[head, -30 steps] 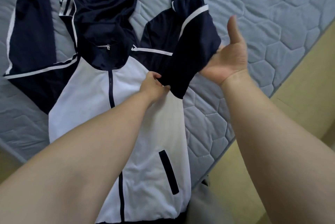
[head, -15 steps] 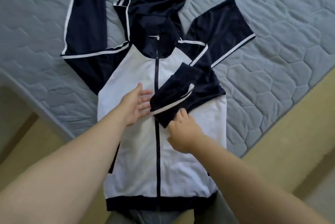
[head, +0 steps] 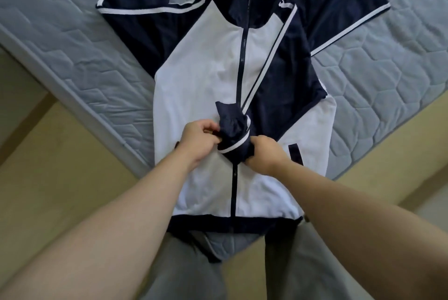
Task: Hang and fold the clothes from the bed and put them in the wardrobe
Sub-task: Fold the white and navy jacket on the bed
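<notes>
Sleeve fold: our left hand (head: 198, 139) and right hand (head: 265, 156) gripped the cuff (head: 232, 134), fingers curled; flattening it onto the jacket (head: 201, 81) beneath looked next.

A bedroom in a home.
A bed (head: 388, 81) fills the upper part of the frame, its corner pointing toward the bottom centre. It has no sheet on it, only a grey quilted surface stitched in hexagons, with a piped edge running down the left side. A navy-and-white zip jacket (head: 201, 76) lies spread flat on it. Plain pale yellowish floor (head: 60, 166) shows at lower left and lower right.
</notes>
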Tool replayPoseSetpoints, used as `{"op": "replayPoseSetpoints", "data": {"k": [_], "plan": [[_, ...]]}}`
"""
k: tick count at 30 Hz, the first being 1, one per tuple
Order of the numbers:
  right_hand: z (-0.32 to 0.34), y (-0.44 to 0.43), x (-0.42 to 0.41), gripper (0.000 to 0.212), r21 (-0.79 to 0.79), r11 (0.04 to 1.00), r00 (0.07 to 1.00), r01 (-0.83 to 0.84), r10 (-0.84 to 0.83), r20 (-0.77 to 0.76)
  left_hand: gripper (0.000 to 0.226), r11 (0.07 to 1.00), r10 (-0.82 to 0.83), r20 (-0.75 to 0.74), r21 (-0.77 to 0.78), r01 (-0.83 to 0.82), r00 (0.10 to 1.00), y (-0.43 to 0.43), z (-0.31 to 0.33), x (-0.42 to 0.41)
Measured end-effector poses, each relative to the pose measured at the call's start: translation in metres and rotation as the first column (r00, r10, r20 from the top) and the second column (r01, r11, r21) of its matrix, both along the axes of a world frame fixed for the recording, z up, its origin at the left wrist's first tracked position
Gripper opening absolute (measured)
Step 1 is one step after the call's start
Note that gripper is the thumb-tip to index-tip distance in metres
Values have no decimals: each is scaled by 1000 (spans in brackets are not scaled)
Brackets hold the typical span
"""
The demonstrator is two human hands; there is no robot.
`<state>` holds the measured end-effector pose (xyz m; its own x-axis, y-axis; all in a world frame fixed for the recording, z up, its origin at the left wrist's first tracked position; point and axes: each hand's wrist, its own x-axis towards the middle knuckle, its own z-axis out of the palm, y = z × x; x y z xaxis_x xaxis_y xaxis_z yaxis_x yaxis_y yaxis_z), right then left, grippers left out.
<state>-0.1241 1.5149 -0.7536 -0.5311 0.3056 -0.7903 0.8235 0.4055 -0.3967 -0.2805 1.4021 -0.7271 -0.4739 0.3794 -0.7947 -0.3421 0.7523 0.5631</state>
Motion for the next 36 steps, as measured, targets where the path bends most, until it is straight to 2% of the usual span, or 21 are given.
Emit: {"op": "replayPoseSetpoints", "data": {"k": [2,3,4,6,7,9,11,12,14,16,18,19,21,23,25,27,29,31,33,35,36], "plan": [[4,-10,7,19,-3,999,996,47,-47,-71,38,951,-309,-189,-43,306,932,-17,5,-2],[5,-15,10,21,13,998,992,69,-67,-109,34,852,-509,-327,-60,520,796,-25,9,-4],[7,-20,13,20,35,996,987,79,-73,-145,29,698,-649,-487,-78,712,584,-32,13,-6],[7,-32,17,12,87,996,984,35,-19,-177,26,369,-642,-754,-145,918,139,-46,17,-8],[6,-37,19,13,113,994,986,0,19,-168,25,252,-563,-826,-169,953,2,-51,19,-9],[4,-44,24,17,159,987,989,-32,54,-140,23,103,-438,-888,-203,974,-138,-57,20,-12],[3,-50,27,21,221,972,987,-79,107,-117,20,80,-460,-876,-199,977,-141,-64,18,-16],[3,-52,28,21,252,961,983,-111,144,-115,21,152,-536,-842,-175,973,-67,-67,16,-17],[4,-55,29,22,298,943,972,-147,194,-134,23,493,-696,-647,-116,862,311,-73,15,-12],[7,-58,27,20,352,924,960,-149,221,-175,14,797,-599,-345,-170,580,722,-71,12,-3],[10,-58,27,23,395,910,952,-128,225,-210,31,924,-307,-48,-253,286,951,-63,7,8],[12,-58,26,23,400,907,948,-130,232,-219,42,946,-127,77,-290,144,989,-59,5,15],[15,-57,26,20,382,906,935,-184,281,-216,56,939,129,204,-339,-54,970,-53,0,27],[16,-56,27,21,330,914,932,-236,309,-188,62,929,219,236,-349,-128,947,-50,-5,35],[18,-55,27,34,259,940,947,-221,270,-172,58,928,126,126,-365,-73,984,-48,-9,39],[19,-54,27,34,182,971,967,-153,185,-176,36,935,-58,-61,-353,33,996,-49,-9,38],[19,-53,29,25,151,985,974,-88,116,-192,40,951,-262,-247,-231,206,933,-49,3,34],[18,-54,30,24,171,984,972,-49,86,-218,43,837,-499,-499,-65,543,709,-52,17,27],[18,-57,31,23,198,977,967,-78,123,-225,32,507,-606,-720,-22,862,338,-57,28,20],[16,-62,33,10,257,942,956,-214,257,-144,26,237,-655,-751,-99,967,83,-67,30,20],[14,-63,34,12,279,909,937,-310,342,-73,24,193,-686,-727,-136,972,34,-73,29,21]]}}
